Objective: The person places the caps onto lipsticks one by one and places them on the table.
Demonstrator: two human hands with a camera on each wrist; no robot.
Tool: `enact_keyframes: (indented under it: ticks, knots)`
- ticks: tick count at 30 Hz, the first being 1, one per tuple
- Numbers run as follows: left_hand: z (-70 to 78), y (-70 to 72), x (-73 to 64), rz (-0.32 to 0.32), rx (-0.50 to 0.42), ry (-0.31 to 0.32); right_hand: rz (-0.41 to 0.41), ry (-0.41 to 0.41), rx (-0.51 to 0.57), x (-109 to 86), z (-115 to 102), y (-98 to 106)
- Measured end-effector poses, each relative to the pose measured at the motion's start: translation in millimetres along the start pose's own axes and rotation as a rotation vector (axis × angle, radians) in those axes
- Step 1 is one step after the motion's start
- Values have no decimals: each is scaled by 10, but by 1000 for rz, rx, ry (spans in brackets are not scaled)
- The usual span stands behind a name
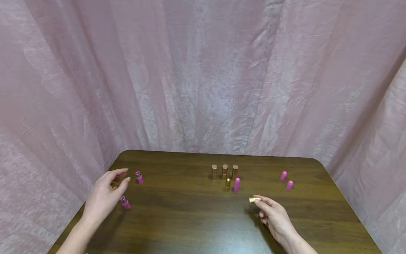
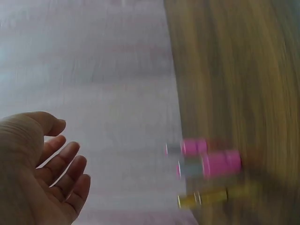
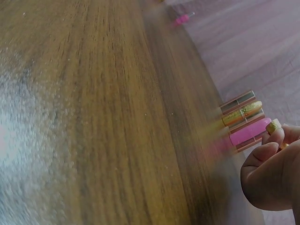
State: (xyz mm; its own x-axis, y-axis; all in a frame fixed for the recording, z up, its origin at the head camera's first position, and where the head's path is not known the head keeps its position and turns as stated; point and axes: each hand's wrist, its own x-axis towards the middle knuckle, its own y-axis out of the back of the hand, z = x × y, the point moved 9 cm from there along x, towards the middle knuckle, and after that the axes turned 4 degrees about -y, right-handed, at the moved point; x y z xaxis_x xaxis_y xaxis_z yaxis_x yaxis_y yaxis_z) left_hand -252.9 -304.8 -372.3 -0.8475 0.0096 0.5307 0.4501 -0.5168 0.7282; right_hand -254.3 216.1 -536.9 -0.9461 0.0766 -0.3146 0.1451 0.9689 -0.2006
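My left hand hovers over the left side of the table, thumb and fingers apart, with nothing between them in the left wrist view. Near it stand two uncapped pink lipstick tubes and a slim gold lipstick tube, which the hand mostly hides in the head view. On the right, my right hand pinches a small gold lipstick cap between thumb and fingers, above the table. Left of that cap, a closed gold lipstick and a closed pink lipstick stand upright.
Behind the closed lipsticks, three square rose-gold lipsticks stand in a row. Two pink caps are at the right of the brown wooden table. Pink curtains hang around its back and sides.
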Motion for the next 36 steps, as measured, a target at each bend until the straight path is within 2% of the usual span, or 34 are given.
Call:
enact_keyframes:
  ticks: [3, 6, 8, 11, 15, 17, 21, 27, 36]
  knots:
    - [-295, 155, 1, 53, -35, 48, 0, -1, -2, -5, -1, 9]
    - [-604, 188, -34, 44, -49, 106, 0, -3, -6, -8, 0, 22]
    - [-797, 138, -79, -4, -52, 145, -1, -3, -5, -12, 2, 27]
    - [-1049, -9, -179, -110, -43, 204, -10, -14, -3, -14, 19, 25]
    - [-1286, -265, -310, -263, -73, 277, -21, -22, -15, -17, 36, 17]
    - [-1357, -381, -358, -325, -100, 312, -22, -23, -21, -16, 41, 15]
    - [-1430, -535, -410, -380, -107, 348, -20, -19, -25, -16, 47, 12]
    - [-1455, -645, -412, -368, -65, 345, -17, -22, -16, -13, 67, 7]
    - [-1499, -737, -405, -359, -23, 344, -35, -21, -27, -29, 66, -14]
